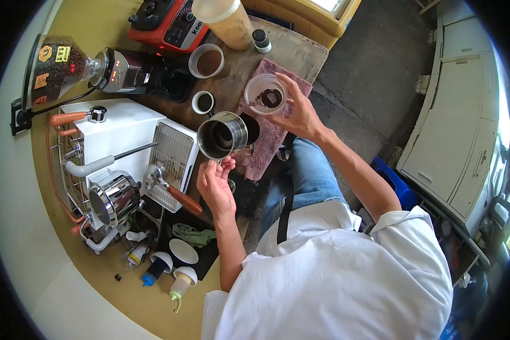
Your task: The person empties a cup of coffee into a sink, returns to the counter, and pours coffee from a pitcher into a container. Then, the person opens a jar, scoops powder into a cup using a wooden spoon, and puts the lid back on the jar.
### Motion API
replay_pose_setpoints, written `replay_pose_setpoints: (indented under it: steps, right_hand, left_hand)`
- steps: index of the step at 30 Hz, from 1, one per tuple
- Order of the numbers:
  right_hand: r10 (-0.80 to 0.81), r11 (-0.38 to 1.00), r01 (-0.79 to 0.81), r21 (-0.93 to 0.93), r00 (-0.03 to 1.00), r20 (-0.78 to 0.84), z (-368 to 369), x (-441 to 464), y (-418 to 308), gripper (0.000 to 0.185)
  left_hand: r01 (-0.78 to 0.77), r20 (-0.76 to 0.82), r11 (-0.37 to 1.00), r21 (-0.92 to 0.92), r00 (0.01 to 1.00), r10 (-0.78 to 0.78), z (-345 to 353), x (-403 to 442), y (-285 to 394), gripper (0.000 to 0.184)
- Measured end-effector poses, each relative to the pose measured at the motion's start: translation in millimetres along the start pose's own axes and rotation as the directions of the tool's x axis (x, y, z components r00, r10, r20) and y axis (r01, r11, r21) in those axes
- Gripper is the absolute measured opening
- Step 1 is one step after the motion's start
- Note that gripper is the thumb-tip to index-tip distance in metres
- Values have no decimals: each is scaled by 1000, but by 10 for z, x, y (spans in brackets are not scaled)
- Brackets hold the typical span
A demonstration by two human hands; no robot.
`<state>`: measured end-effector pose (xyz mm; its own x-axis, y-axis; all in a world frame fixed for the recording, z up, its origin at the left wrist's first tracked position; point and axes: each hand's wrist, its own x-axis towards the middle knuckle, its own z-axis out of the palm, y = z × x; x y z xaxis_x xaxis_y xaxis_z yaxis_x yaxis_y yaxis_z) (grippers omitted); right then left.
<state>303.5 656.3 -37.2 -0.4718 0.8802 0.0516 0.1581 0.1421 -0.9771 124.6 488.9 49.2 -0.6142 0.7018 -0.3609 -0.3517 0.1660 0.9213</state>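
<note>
My left hand point(217, 184) is closed on the lower side of a shiny metal pitcher point(239, 133), whose mouth is turned toward me. Its inside looks dark. To the right, my right hand point(300, 113) grips a clear plastic cup point(255, 85) with a dark brown substance at the bottom. The two vessels are held apart, side by side, over a reddish-brown towel point(266, 156). Partly hidden behind the pitcher is a dark round object that I cannot make out. A small white cup point(196, 102) with dark contents stands just beyond the pitcher.
An espresso machine point(122, 122) with a portafilter point(178, 195) on its drip tray stands left, below a grinder point(122, 71) full of beans. At the back are a red appliance point(178, 28), a tub of brown powder point(229, 25) and a brown-filled cup point(208, 61). Squeeze bottles point(181, 280) lie lower left.
</note>
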Motion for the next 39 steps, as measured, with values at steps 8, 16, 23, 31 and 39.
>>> replay_pose_setpoints:
  steps: [8, 16, 23, 31, 39]
  right_hand:
    - [-45, 999, 46, -13, 999, 22, -8, -6, 70, 102]
    - [-103, 994, 107, 36, 989, -102, -328, -97, 74, 92]
    - [135, 990, -87, 114, 836, -531, -605, 323, 417, 55]
    - [213, 962, -85, 260, 830, -515, -473, 16, 516, 48]
    - [398, 898, -244, 365, 805, -440, -444, -633, 747, 40]
  left_hand:
    - [16, 29, 1000, -24, 999, -15, -110, 44, -80, 25]
    - [40, 45, 999, -13, 998, -39, -25, 56, -44, 26]
    - [21, 114, 996, 82, 993, -30, 339, 154, 98, 25]
    - [-21, 308, 987, 157, 951, -29, 724, 388, -6, 24]
    - [-11, 308, 977, 213, 950, -56, 868, 457, -101, 25]
